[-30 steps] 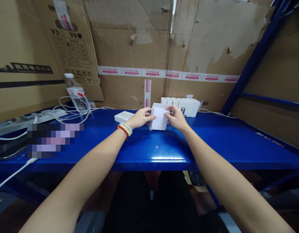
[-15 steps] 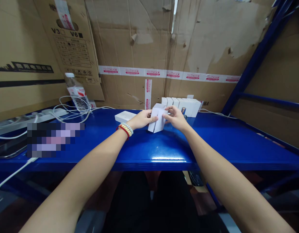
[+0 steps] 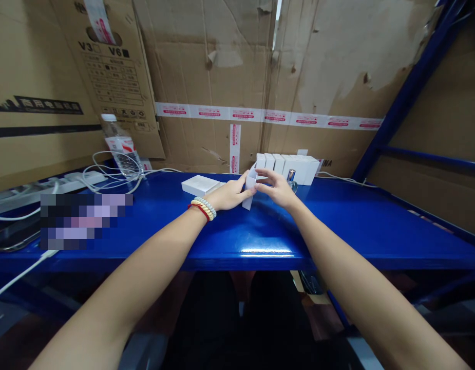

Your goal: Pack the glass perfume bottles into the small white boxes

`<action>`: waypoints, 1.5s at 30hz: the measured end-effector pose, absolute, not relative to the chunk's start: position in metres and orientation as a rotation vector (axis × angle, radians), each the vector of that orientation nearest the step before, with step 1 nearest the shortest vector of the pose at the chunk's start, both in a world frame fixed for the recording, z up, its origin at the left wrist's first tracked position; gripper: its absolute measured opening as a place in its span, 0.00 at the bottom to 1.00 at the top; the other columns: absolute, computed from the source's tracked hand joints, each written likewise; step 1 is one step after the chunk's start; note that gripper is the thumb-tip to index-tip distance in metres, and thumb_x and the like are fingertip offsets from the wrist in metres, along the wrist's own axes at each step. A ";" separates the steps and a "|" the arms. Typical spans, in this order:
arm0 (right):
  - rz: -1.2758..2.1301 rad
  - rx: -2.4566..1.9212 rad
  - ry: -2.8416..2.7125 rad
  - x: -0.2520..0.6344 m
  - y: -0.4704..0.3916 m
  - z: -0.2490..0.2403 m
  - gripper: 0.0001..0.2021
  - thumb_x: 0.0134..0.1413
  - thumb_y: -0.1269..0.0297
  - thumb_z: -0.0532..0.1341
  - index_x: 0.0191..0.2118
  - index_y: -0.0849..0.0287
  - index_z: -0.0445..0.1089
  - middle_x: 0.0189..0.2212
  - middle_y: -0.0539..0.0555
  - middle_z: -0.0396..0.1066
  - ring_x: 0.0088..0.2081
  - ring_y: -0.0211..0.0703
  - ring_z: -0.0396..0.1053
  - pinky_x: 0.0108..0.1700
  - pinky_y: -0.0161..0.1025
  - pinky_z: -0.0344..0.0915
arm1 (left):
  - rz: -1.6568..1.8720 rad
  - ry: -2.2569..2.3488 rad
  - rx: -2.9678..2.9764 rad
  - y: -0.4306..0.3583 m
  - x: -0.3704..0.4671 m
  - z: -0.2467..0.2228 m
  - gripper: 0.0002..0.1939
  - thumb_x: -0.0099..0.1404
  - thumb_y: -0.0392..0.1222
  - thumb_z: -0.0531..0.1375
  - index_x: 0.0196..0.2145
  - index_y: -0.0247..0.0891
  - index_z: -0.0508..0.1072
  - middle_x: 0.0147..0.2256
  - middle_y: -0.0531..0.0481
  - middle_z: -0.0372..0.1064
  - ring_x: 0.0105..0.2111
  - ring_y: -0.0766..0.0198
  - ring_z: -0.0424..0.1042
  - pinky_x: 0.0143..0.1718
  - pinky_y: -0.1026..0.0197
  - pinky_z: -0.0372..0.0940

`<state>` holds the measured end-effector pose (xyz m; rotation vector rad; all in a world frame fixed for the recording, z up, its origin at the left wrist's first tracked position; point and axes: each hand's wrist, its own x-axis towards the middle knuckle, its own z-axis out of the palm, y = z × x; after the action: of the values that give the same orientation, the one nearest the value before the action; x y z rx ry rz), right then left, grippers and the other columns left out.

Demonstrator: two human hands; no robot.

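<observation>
Both my hands hold a small white carton [image 3: 251, 181] just above the blue tabletop, its narrow side toward me and its top seemingly open. My left hand [image 3: 232, 193], with bracelets at the wrist, is closed on the carton's left side. From the right, the fingers of my right hand [image 3: 276, 188] pinch its other side. A flat white box [image 3: 201, 185] lies left of my left hand. Behind my right hand stands a small glass bottle [image 3: 291, 181] with a shiny cap, partly hidden by the hand. A row of several white boxes [image 3: 304, 169] stands at the back.
A clear plastic water bottle [image 3: 120, 146] stands at the back left among loose white cables [image 3: 106, 169] and a power strip [image 3: 87, 180]. A phone [image 3: 14, 234] lies at the left. Cardboard [image 3: 210, 77] walls the back; a blue metal frame [image 3: 406, 82] rises at the right.
The white carton has turned and narrowed from a wide view to a slim one. My left hand has shifted slightly right around it; my right hand stays close to its earlier place.
</observation>
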<state>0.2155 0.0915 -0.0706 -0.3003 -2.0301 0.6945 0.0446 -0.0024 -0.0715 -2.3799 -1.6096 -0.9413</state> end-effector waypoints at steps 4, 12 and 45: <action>0.666 -0.378 -2.007 0.216 0.090 -0.071 0.34 0.36 0.50 0.70 0.51 0.59 0.65 0.51 0.61 0.67 0.47 0.50 0.70 0.49 0.50 0.69 | -0.922 -1.611 -2.381 -0.001 0.044 -0.072 0.34 0.68 0.58 0.47 0.65 0.36 0.52 0.52 0.38 0.68 0.47 0.50 0.71 0.46 0.55 0.63; 0.648 -0.373 -2.017 0.216 0.091 -0.074 0.36 0.31 0.52 0.73 0.49 0.58 0.64 0.48 0.59 0.69 0.49 0.50 0.69 0.51 0.49 0.68 | -0.879 -1.503 -2.493 -0.001 0.042 -0.072 0.49 0.58 0.55 0.61 0.68 0.38 0.42 0.47 0.41 0.71 0.41 0.52 0.72 0.40 0.58 0.63; 0.298 -0.727 -2.006 0.218 0.092 -0.069 0.33 0.34 0.50 0.69 0.48 0.58 0.60 0.42 0.59 0.67 0.44 0.51 0.65 0.49 0.52 0.62 | -1.055 -2.369 -1.604 0.018 -0.069 -0.066 0.45 0.38 0.70 0.65 0.45 0.31 0.72 0.49 0.27 0.67 0.49 0.35 0.68 0.45 0.46 0.64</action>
<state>0.2184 0.0917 -0.0694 -0.7271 -2.0061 0.2980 -0.0690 0.0177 -0.0660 -1.6040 -2.3694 -1.0554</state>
